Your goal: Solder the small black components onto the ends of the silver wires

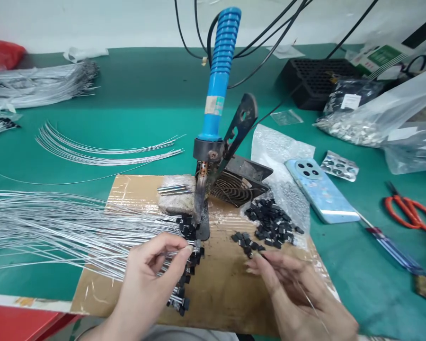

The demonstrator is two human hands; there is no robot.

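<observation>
My left hand is closed in a pinch over the black-tipped ends of a bundle of grey wires, apparently on one wire near its end. My right hand has its thumb and fingers together at a few loose black connectors. A thin silvery wire, like solder, runs through that hand; whether its fingertips also grip a connector is hidden. Between and beyond my hands stands a soldering iron with a blue handle, clamped tip down in a dark metal stand.
Under the work lies a cardboard sheet. Behind are a small fan and a pile of black connectors. To the right are a phone, orange-handled scissors and bags of parts. More wires lie at left.
</observation>
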